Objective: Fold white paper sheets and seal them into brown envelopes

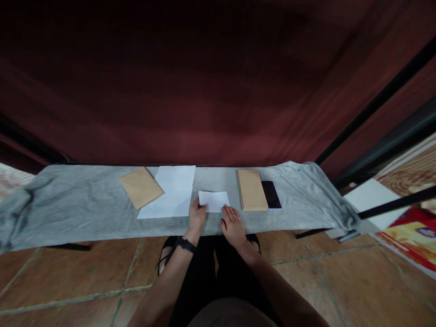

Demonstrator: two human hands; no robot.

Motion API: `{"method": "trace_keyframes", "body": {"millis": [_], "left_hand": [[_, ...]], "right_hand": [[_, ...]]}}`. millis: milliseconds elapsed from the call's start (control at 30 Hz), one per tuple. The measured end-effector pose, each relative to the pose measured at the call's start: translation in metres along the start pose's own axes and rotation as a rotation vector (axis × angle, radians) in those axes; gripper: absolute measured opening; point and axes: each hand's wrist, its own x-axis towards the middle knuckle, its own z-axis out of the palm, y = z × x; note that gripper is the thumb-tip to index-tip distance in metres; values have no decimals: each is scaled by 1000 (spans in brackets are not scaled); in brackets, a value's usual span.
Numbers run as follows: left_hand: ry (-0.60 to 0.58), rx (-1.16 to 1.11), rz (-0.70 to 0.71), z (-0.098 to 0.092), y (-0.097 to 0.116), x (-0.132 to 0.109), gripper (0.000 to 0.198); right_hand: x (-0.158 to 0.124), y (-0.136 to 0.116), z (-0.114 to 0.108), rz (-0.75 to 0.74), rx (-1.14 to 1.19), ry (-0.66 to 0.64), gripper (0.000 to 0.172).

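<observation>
The left hand (196, 216) has its grip on a slip (214, 199); the right hand (234, 226) touches its lower right corner. On the tabletop (303, 195), an envelope (141, 187) overlaps paper (179, 193), and stacked envelopes (252, 190) overlap a phone (271, 195).

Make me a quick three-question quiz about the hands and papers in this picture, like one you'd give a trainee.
1. True or false: the left hand and the right hand are both at the small white paper.

2. Which wrist wears the dark band?

3. What does the lone brown envelope partly cover?
A) the dark flat device
B) the large white sheet
C) the brown stack

Key: 1. True, each at a near corner. 2. The left wrist. 3. B.
</observation>
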Motion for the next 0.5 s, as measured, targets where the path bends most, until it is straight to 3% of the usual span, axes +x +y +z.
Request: {"method": "trace_keyframes", "body": {"millis": [100,267,400,500], "left_hand": [[-66,-18,7,9,15,-16,33],[-153,-136,-50,9,34,-33,42],[25,-149,-247,0,22,-37,54],[-19,-149,-321,1,5,-38,67]], "right_hand": [[12,-8,-4,149,232,9,54],[46,-15,-9,588,1067,86,42],[60,-22,-8,639,1308,95,60],[58,-29,-5,712,1508,120,59]]}}
